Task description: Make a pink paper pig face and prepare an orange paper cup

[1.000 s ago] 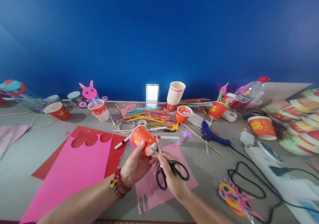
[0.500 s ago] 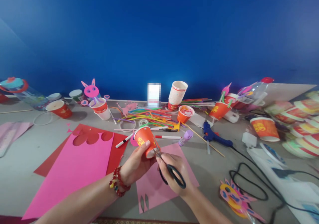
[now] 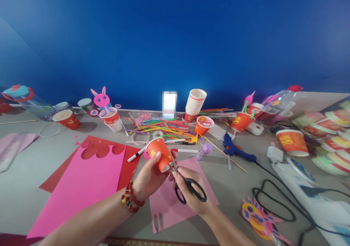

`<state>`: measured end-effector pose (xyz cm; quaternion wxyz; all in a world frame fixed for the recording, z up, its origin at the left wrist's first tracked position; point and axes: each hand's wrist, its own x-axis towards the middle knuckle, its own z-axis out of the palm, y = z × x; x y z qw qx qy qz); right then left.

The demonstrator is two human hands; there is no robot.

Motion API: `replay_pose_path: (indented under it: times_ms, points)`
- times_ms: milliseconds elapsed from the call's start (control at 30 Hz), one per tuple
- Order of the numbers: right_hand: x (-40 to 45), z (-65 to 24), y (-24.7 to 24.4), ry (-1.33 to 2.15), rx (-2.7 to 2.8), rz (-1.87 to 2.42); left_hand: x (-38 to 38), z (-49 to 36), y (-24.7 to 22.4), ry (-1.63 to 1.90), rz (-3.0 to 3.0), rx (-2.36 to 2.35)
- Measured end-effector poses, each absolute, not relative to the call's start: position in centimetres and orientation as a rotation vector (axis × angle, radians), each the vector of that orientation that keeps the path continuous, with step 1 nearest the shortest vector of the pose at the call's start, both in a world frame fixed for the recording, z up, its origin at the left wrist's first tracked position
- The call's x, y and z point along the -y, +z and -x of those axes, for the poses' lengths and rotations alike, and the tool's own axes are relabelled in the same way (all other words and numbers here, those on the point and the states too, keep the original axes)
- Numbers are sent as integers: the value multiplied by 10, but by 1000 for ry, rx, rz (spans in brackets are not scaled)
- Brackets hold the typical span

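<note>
A red-orange paper cup [image 3: 161, 152] lies tilted in my left hand [image 3: 149, 178], its thumb across the side and the other fingers mostly hidden behind. My right hand [image 3: 193, 189] is closed on black-handled scissors [image 3: 197, 190], whose blades meet the cup at its lower right end. Exactly how far the blades reach into the cup is too small to tell. Below both hands is a light pink sheet [image 3: 175, 209] with two small leaf-shaped holes. A bright pink sheet [image 3: 82, 187] with rounded cutouts lies on a red sheet [image 3: 125, 169] at the left.
Colourful pipe cleaners [image 3: 175, 129] lie behind the cup, near a tall cup stack [image 3: 196, 101]. A blue glue gun [image 3: 237, 149] with a black cable is on the right. Farther left stands a pink rabbit figure [image 3: 101, 100] in a cup. Markers and a wooden stick surround the work area.
The cup has turned slightly in my left hand, so less of its yellow lettering shows. The scissor handles have shifted slightly right and spread a little wider.
</note>
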<state>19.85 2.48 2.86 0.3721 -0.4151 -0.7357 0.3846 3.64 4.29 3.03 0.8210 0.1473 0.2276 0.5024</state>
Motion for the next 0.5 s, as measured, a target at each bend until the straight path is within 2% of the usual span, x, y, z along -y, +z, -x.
replay_pose_path:
  times_ms: [367,500]
  points:
    - [-19,-191,28,726,2031,1099,-46,-36,23,1145,-101,-640]
    - [-17,-191,28,736,1979,1103,-46,-36,25,1230,-137,-649]
